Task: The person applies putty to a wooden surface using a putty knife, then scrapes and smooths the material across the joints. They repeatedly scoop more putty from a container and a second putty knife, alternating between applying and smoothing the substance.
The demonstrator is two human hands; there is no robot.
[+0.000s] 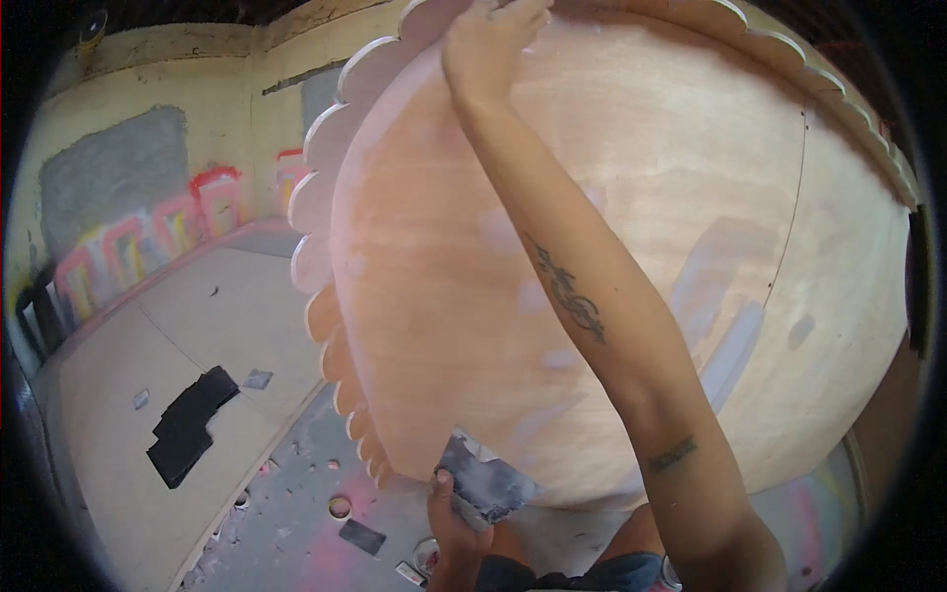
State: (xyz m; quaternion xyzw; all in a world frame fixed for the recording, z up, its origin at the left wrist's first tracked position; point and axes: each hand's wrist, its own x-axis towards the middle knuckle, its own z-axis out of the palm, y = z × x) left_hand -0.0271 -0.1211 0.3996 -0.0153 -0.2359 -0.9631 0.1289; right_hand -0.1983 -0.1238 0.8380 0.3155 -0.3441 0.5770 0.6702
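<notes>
Head camera: at twelve o'clock the right hand (498, 37) nears the scalloped rim (318, 143) of a wooden panel (434, 247) — grip impossible to tell. Toward six, the left hand (457, 523) grips a dark sheet (485, 483).

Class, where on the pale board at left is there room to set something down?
Bare board lies between the black sheets and the painted wall, bar one speck, and below the sheets. Crowded: beside the sheets, where scraps lie, and the floor by the left hand, with ring and pad.
</notes>
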